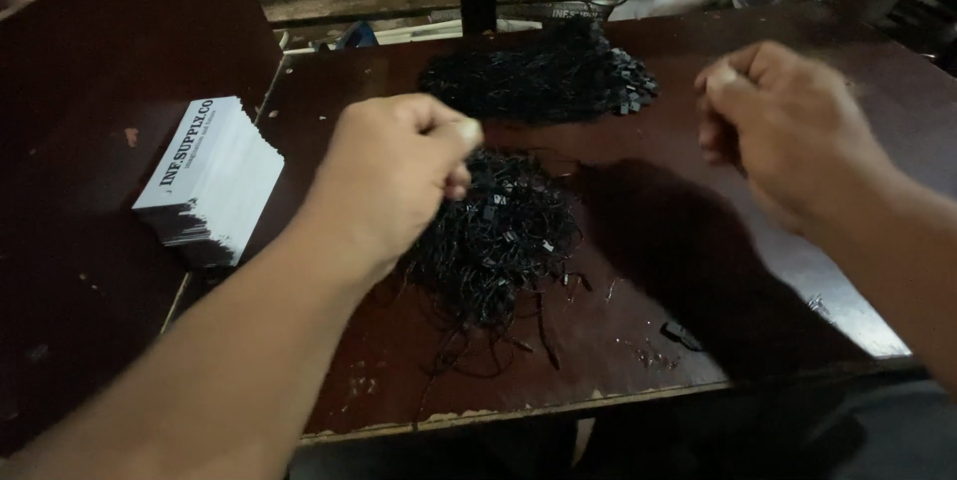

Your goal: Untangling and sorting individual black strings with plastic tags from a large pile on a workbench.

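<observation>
- Surface [648,340]: dark brown board, scuffed, front edge chipped pale, a glare patch near its right edge.
- Room: dim; dark frame bars behind the surface, white and red stuff past them, too murky to name.
- Raised dark panel on the left, with a card stack [211,179] on it: white top, black edges, leaning a bit.
- Near pile [498,241]: tangle of thin black strings with small black tags, mid-surface, loose ends trailing toward the front edge.
- Far pile [543,71]: same black strings, denser, at the back of the surface, small black tags spilling on its right side. Well apart from the near pile.
- A few stray black bits [681,333] lie right of the near pile, near the front edge.
- My left hand [394,176]: above the near pile's left side, fingers pinched tight together; whatever is between them is too thin to see.
- My right hand [783,126]: raised over the right half, well apart from both piles, fingers curled into a pinch; can't tell if it grips a string.
</observation>
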